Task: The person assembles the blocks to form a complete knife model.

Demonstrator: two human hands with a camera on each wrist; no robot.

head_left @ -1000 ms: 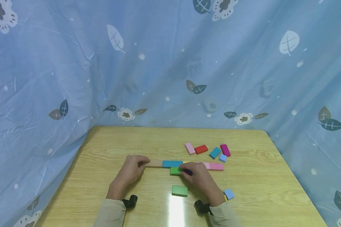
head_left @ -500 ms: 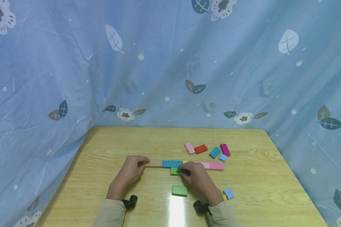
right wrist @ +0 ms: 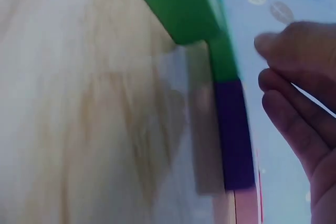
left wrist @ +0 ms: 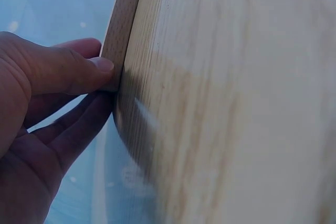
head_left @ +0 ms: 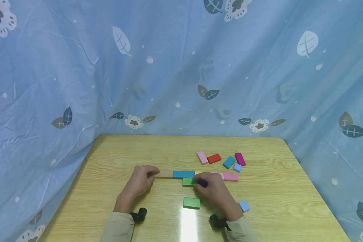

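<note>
My left hand pinches the left end of a tan wooden block, thumb on its near side in the left wrist view. Right of that block, a blue block, a mostly covered yellow one and pink blocks continue the row. Against its near side lie a green block and a dark purple block, end to end. My right hand hovers over these two, loosely bent fingers holding nothing and apart from them in the right wrist view. Nearer me lies another green block.
Behind the row at right lie a light pink block, a red block, a teal block, a magenta block and a small light blue block. Another light blue block sits beside my right wrist. A blue patterned curtain surrounds the table.
My right hand has eased off the green block and shifted slightly right, showing more of the purple block. Its forearm now covers a yellow block near the wrist. My left hand stays put.
</note>
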